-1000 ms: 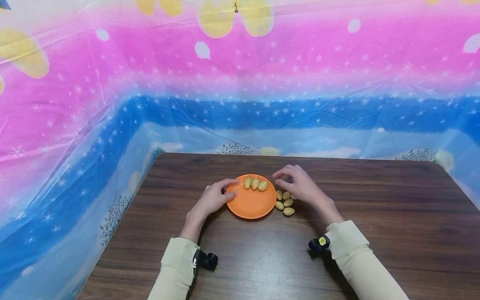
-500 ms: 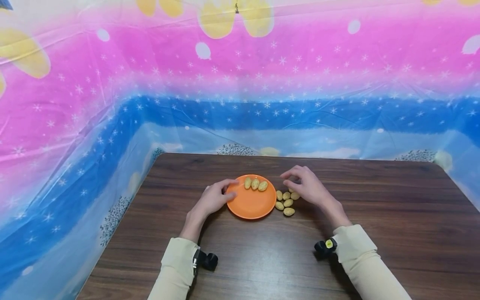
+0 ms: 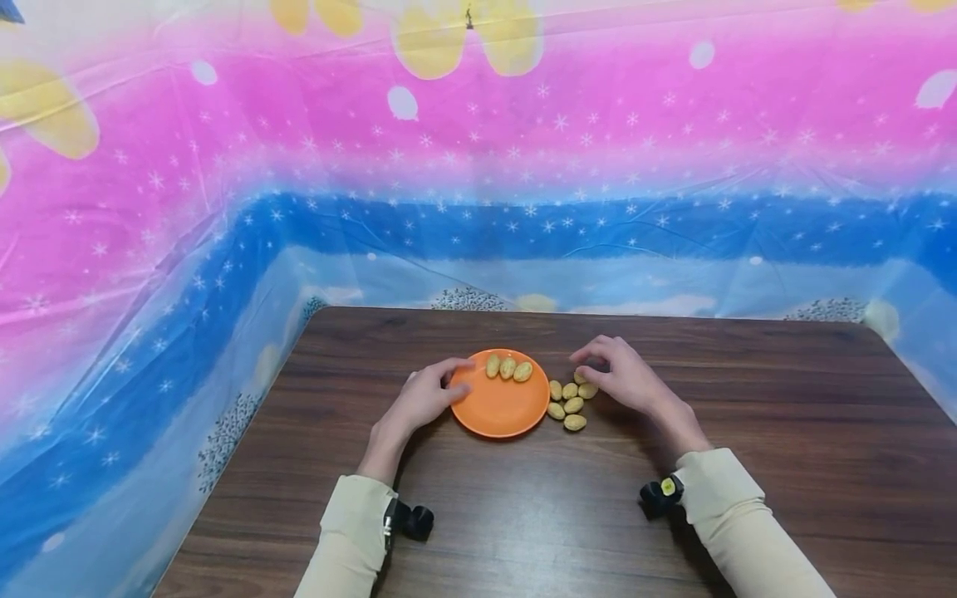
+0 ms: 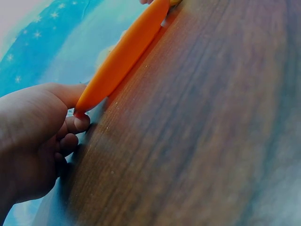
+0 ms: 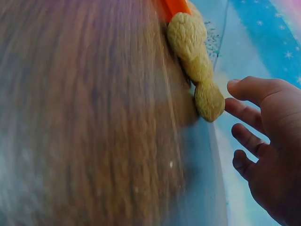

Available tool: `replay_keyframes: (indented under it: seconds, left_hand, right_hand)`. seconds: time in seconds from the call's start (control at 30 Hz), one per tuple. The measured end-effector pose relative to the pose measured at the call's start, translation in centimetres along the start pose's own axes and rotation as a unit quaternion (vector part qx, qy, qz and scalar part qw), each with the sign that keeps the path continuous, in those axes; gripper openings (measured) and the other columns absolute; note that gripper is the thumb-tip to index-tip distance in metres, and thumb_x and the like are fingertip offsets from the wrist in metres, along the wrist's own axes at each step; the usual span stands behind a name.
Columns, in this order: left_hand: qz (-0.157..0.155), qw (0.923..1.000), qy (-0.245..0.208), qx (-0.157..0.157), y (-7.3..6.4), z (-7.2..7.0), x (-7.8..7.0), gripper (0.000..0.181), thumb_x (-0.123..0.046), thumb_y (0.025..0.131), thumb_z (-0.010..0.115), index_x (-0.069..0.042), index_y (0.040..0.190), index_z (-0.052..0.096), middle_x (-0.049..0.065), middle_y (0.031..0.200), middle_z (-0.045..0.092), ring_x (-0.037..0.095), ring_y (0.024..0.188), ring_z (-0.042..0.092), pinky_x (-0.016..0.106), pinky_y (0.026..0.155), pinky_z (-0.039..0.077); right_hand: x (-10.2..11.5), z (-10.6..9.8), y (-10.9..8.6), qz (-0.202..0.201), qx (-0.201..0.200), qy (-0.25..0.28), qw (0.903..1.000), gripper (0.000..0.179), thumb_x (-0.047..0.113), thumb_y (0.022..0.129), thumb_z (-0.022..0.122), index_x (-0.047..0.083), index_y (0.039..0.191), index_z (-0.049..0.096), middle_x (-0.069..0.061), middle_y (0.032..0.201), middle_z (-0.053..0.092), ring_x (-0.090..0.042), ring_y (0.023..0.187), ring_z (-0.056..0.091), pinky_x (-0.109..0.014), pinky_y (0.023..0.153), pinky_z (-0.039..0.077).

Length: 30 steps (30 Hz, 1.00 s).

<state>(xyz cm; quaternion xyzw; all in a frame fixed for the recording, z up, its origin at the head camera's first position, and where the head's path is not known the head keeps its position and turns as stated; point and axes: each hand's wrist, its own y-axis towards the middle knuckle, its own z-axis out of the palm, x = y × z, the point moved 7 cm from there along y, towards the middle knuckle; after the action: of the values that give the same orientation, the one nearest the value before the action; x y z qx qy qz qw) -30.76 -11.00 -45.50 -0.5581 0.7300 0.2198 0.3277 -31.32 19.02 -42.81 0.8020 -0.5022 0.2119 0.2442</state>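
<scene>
My left hand [image 3: 426, 394] grips the left rim of an orange plate [image 3: 501, 415]; in the left wrist view the thumb and fingers pinch the plate's edge [image 4: 120, 59]. Three wrinkled, yellow-brown, nut-like ovals [image 3: 507, 368] lie in a row near the plate's far side. Just right of the plate, several more such ovals [image 3: 573, 405] are grouped on the table. Over the far end of that group is my right hand [image 3: 624, 374], thumb and fingers apart. In the right wrist view its fingertips are close beside one oval [image 5: 209, 101]; contact cannot be told.
The dark wood-grain table [image 3: 523, 523] extends on all sides of the plate. A pink and blue patterned cloth [image 3: 478, 166] hangs behind it and along the left. Black cameras [image 3: 661, 497] are strapped to both wrists.
My right hand has moved right and slightly nearer, from beside the plate's far edge to over the far end of the loose ovals. The left hand and plate stay put.
</scene>
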Motion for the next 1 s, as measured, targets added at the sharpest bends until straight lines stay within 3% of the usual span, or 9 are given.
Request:
replay_keyframes:
  seconds: [0.2, 0.37, 0.5, 0.73, 1.0]
  left_hand:
    - [-0.002, 1.0, 0.001, -0.002, 0.0, -0.1, 0.0, 0.04, -0.033, 0.097, 0.064, -0.033, 0.136, 0.06, 0.003, 0.092, 0.056, 0.023, 0.091, 0.046, 0.041, 0.083, 0.032]
    - [-0.001, 1.0, 0.002, -0.003, -0.1, -0.1, 0.0, 0.04, -0.032, 0.097, 0.064, -0.033, 0.136, 0.06, 0.001, 0.108, 0.063, 0.023, 0.097, 0.049, 0.042, 0.087, 0.034]
    - [-0.001, 1.0, 0.0, -0.003, -0.1, -0.1, -0.1, 0.039, -0.033, 0.097, 0.064, -0.033, 0.136, 0.06, 0.002, 0.11, 0.063, 0.024, 0.098, 0.049, 0.041, 0.087, 0.035]
    - [-0.005, 1.0, -0.003, -0.004, 0.0, 0.0, 0.1, 0.039, -0.032, 0.097, 0.064, -0.033, 0.136, 0.06, 0.001, 0.122, 0.063, 0.021, 0.101, 0.051, 0.038, 0.088, 0.039]
    - [-0.003, 1.0, -0.002, -0.003, 0.0, 0.0, 0.1, 0.04, -0.032, 0.097, 0.064, -0.032, 0.137, 0.06, 0.002, 0.112, 0.062, 0.023, 0.097, 0.05, 0.038, 0.084, 0.038]
  right_hand:
    - [-0.7, 0.0, -0.1, 0.006, 0.005, 0.002, 1.0, 0.022, 0.021, 0.096, 0.066, 0.014, 0.115, 0.073, -0.004, 0.115, 0.065, -0.024, 0.102, 0.052, -0.043, 0.087, 0.042]
    - [-1.3, 0.1, -0.2, 0.015, 0.013, 0.007, 0.9998, 0.023, 0.024, 0.097, 0.065, 0.015, 0.116, 0.073, -0.004, 0.116, 0.064, -0.024, 0.103, 0.052, -0.043, 0.087, 0.043]
    - [-1.7, 0.1, -0.3, 0.017, 0.02, 0.013, 0.9996, 0.023, 0.026, 0.098, 0.064, 0.016, 0.117, 0.073, -0.004, 0.116, 0.064, -0.023, 0.102, 0.053, -0.043, 0.086, 0.043]
    - [-2.4, 0.1, -0.4, 0.01, 0.03, 0.027, 0.9991, 0.023, 0.023, 0.098, 0.064, 0.017, 0.118, 0.073, -0.005, 0.118, 0.068, -0.026, 0.111, 0.058, -0.05, 0.095, 0.046]
    - [-2.7, -0.1, -0.7, 0.016, 0.029, 0.017, 0.9993, 0.022, 0.024, 0.096, 0.066, 0.018, 0.116, 0.074, -0.002, 0.112, 0.068, -0.02, 0.096, 0.057, -0.039, 0.083, 0.047]
